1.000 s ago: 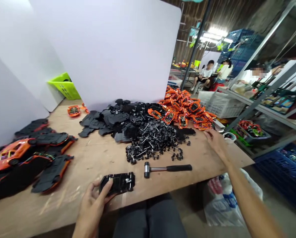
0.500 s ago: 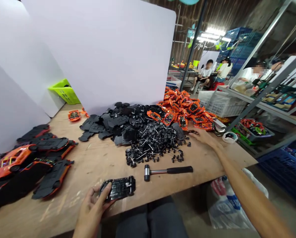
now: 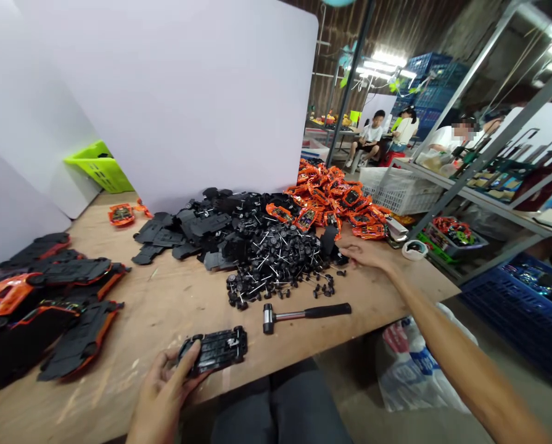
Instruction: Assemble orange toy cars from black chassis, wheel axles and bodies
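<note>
My left hand [image 3: 162, 394] grips a black toy car chassis [image 3: 216, 349] at the near edge of the wooden table [image 3: 174, 302], thumb on top of it. My right hand [image 3: 364, 254] is stretched out to the far right of the table and touches a black chassis piece [image 3: 329, 240] that stands tilted at the edge of the heap of black wheels on axles [image 3: 276, 259]. Its fingers are partly curled round the piece. Just behind that hand lies a pile of orange car bodies [image 3: 340, 203].
A small hammer [image 3: 303, 313] lies between the wheel heap and the chassis. Black chassis plates [image 3: 187, 231] are piled mid-table, assembled orange cars [image 3: 49, 302] lie at left. White boards, a green basket [image 3: 98, 166], shelving, crates and seated people are behind and right.
My right hand has moved left from the table's right edge to the wheel heap and taken hold of a black piece, now tilted up. The left hand keeps the chassis.
</note>
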### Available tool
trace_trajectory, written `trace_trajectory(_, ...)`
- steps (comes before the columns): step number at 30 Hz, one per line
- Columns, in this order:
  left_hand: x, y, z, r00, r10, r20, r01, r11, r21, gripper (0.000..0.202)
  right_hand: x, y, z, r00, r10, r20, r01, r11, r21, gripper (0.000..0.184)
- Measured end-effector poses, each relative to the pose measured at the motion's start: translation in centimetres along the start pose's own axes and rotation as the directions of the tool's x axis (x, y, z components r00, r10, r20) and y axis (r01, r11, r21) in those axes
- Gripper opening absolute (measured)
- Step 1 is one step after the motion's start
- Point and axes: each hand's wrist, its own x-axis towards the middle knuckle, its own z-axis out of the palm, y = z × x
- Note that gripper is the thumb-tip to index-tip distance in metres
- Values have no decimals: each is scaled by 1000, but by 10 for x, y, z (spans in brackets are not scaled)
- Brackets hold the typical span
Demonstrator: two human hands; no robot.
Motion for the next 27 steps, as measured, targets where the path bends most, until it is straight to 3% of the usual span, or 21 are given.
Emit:
trace_trajectory(3, 3, -1, 0, 1000, -19, -14, 19, 1000, -10, 39, 22, -3, -20, 985, 22, -168, -39, 994, -100, 39)
trace_trajectory(5, 6, -3, -1, 1000, -5, 1, 5, 1000, -27, 42, 44, -7, -23, 959, 41, -279, -85, 986, -147, 34)
trace_trajectory(11, 13, -10, -6, 998, 35, 45, -33, 999, -38, 52, 99, -32, 21, 905, 77, -418, -162, 971, -174, 43)
trace_trajectory(13, 10, -11, -7, 998, 42, 55, -40, 999, -35, 54, 104, -40, 26, 899, 20, -437, -109, 978, -180, 41)
trace_trajectory(15, 6, -10, -8, 997, 52, 64, -50, 998, -32, 55, 99, -45, 17, 887, -80, -455, -10, 981, -193, 37)
trace_trajectory(18, 0, -7, -9, 997, 66, 41, -64, 997, -40, 52, 71, -41, -13, 837, -225, -500, 131, 968, -215, 38)
trace_trajectory(22, -4, -8, -11, 997, 57, 43, -55, 997, -56, 44, -7, -6, -35, 789, -272, -551, 188, 961, -204, 41)
trace_trajectory(24, -3, -9, -12, 997, 39, 63, -36, 998, -58, 38, -52, 19, -30, 799, -259, -543, 184, 965, -189, 40)
trace_trajectory(27, -3, -10, -11, 997, 29, 69, -24, 997, -68, 25, -107, 52, -21, 856, -251, -452, 188, 965, -180, 34)
